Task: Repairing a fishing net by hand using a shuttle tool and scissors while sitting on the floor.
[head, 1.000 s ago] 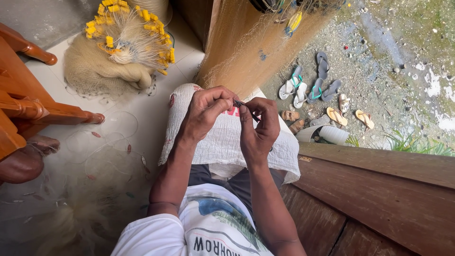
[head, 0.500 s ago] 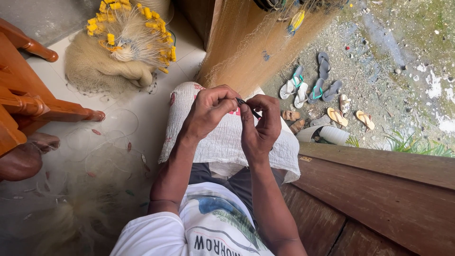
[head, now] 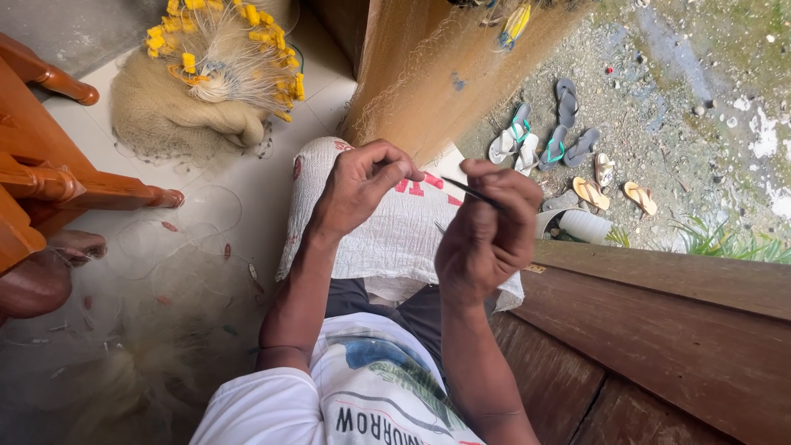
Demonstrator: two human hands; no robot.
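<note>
Right hand is clenched around a thin dark netting needle, its tip poking out toward the left hand, whose fingers are pinched on fine mesh of the fishing net hanging just beyond both hands. Under the hands a white woven sack covers the lap. Far off to the left hand's side lies a bundled net with yellow floats, and beyond the right hand, flip-flops are scattered on gravel.
</note>
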